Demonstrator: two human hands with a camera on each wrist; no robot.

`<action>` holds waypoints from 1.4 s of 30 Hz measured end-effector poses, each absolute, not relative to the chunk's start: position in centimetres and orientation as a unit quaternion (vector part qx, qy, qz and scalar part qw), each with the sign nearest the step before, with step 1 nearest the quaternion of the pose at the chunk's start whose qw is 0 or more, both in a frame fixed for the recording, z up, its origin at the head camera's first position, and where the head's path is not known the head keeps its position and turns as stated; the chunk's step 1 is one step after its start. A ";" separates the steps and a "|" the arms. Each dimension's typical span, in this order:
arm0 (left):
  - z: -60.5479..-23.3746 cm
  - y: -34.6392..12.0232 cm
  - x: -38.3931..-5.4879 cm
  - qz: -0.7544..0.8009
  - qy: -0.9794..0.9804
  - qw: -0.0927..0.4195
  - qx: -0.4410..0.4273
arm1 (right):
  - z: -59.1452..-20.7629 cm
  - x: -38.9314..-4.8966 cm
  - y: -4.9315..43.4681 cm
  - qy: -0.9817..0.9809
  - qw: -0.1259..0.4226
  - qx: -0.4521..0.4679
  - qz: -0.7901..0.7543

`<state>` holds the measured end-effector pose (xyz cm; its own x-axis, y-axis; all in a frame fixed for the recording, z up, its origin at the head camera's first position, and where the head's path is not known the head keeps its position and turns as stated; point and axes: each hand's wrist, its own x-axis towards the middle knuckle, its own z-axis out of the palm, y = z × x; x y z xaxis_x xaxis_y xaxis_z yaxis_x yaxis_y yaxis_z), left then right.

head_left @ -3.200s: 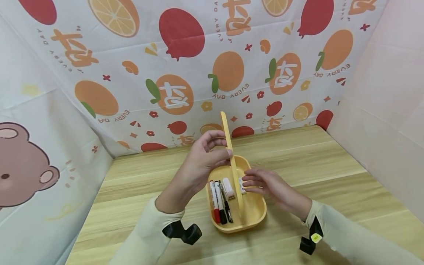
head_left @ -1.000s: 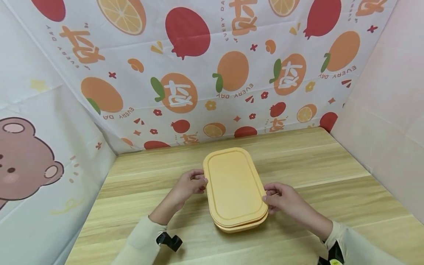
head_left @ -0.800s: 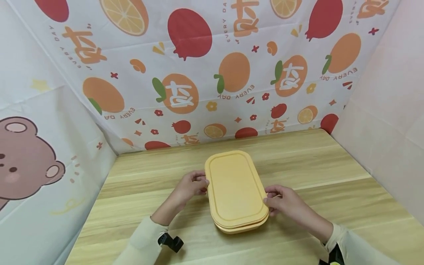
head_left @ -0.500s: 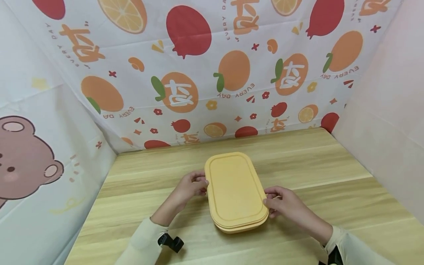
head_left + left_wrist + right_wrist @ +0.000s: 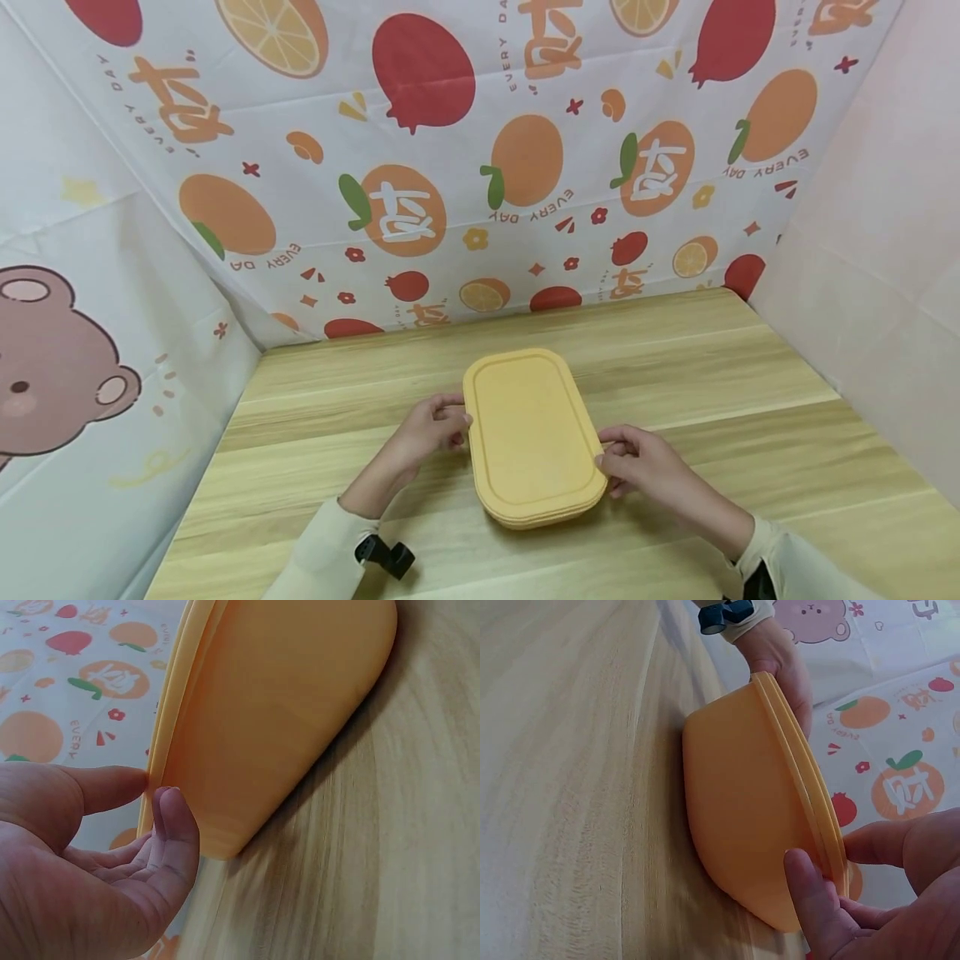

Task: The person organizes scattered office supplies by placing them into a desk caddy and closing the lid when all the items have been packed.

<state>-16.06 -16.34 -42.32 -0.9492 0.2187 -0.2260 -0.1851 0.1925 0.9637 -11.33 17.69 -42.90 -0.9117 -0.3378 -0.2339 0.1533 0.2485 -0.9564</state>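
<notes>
A yellow plastic box [image 5: 739,795] stands on the table with its matching yellow lid [image 5: 532,429] lying over its top. The lid hides the inside of the box. At the long left side, my left hand [image 5: 426,429] pinches the lid's edge, thumb on the rim and fingertips under it in the left wrist view. My right hand [image 5: 645,467] pinches the opposite edge near the front right corner, its thumb against the lid and a finger below the rim in the right wrist view. Lid and rim lie closely stacked along the sides.
The wood-grain table [image 5: 315,433] extends around the box. A fruit-printed cloth [image 5: 465,167] hangs behind it, with a bear-printed cloth [image 5: 60,358] at left and a pale wall [image 5: 870,250] at right. Black devices sit on both wrists, the left one [image 5: 384,554] fully visible.
Earlier my left hand held the lid upright over the uncovered box, with markers, a pen and small items inside. Now the lid lies flat on it, and the front gap has narrowed.
</notes>
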 end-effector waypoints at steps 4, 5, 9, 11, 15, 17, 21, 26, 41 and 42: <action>-42.5 -16.4 -15.8 0.637 0.753 0.161 0.017 | -43.2 -11.3 17.8 0.756 0.213 -0.066 -0.616; -42.5 -16.4 -15.8 0.638 0.753 0.161 0.018 | -43.3 -11.3 17.8 0.753 0.216 -0.066 -0.618; -42.6 -16.2 -15.8 0.643 0.749 0.156 0.019 | -43.5 -11.3 17.9 0.746 0.218 -0.069 -0.625; -42.7 -16.1 -15.8 0.642 0.751 0.154 0.019 | -43.6 -11.2 17.8 0.742 0.218 -0.069 -0.630; -42.9 -15.9 -16.0 0.632 0.761 0.148 0.018 | -43.7 -10.9 17.7 0.732 0.221 -0.072 -0.640; -42.9 -15.9 -16.1 0.626 0.766 0.144 0.017 | -43.7 -10.7 17.7 0.727 0.224 -0.072 -0.645; -42.9 -15.9 -16.1 0.601 0.789 0.129 0.021 | -43.5 -10.9 17.7 0.739 0.225 -0.077 -0.630; -41.5 -14.8 -14.6 0.472 0.879 0.003 0.059 | -42.5 -12.6 17.0 0.843 0.123 -0.114 -0.512; -43.4 -10.2 -9.4 0.099 0.945 -0.083 0.299 | -43.0 -20.3 11.2 0.941 0.025 -0.240 -0.236; -43.5 -10.3 -9.4 0.104 0.945 -0.076 0.301 | -43.1 -20.3 11.1 0.940 0.029 -0.241 -0.238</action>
